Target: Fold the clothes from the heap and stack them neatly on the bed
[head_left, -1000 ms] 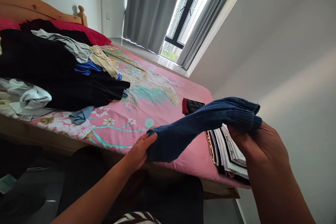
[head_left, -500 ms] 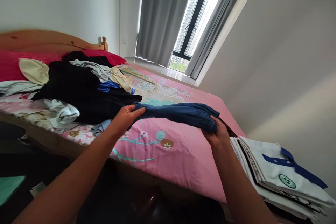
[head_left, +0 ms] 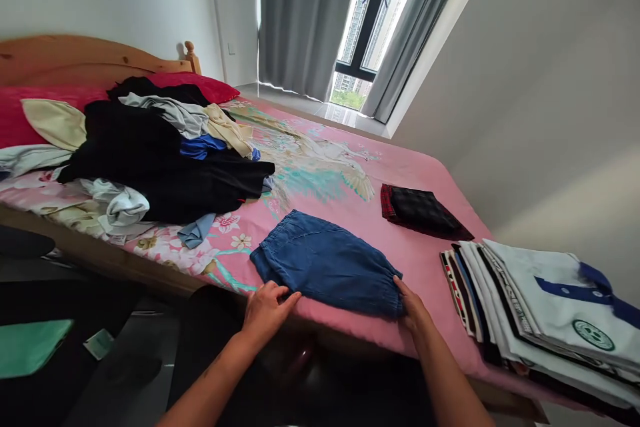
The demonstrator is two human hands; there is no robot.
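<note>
Blue denim pants (head_left: 327,263) lie folded lengthwise on the bed near its front edge, gathered waistband to the left and elastic cuffs to the right. At the near side of the waist end, my left hand (head_left: 269,310) touches the cloth with thumb and fingers apart. My right hand (head_left: 411,301) grips the cuff end, its thumb on top and the other fingers partly hidden below the hem.
On the left of the bed (head_left: 345,203) is a loose heap of clothes (head_left: 165,167). Behind the pants lies a dark plaid folded garment (head_left: 423,210). A tall stack of folded shirts (head_left: 555,307) occupies the right front corner. Pillows (head_left: 200,88) rest against the headboard (head_left: 95,53).
The denim pants, held stretched and bunched in the air between both hands, now lie spread flat on the bed. Both hands have come down, and the left has loosened its grip.
</note>
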